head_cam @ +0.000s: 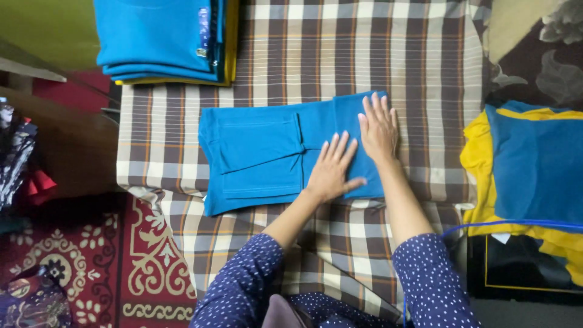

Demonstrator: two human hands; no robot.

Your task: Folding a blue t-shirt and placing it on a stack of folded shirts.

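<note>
Dotted navy sleeves rise from the near edge, one to each forearm, reaching out over a checked brown and cream cloth that covers the surface. At far left a red patterned rug lies on the floor, and a stack of folded blue garments, with a yellow one at the bottom, sits on the far left corner of the cloth.

Near the middle lies a blue garment, partly folded, its left part smooth and its right end doubled over. On that right end the left hand lies flat, palm down, fingers straight and slightly fanned, thumb out to the right, holding nothing and pressing the fabric. Just to its right and a little farther off, the right hand is also flat and open, fingers close together and pointing away, resting on the folded right edge of the same garment. Neither hand pinches the cloth.

Far right, a loose pile of yellow and blue garments lies well apart from the hands.
</note>
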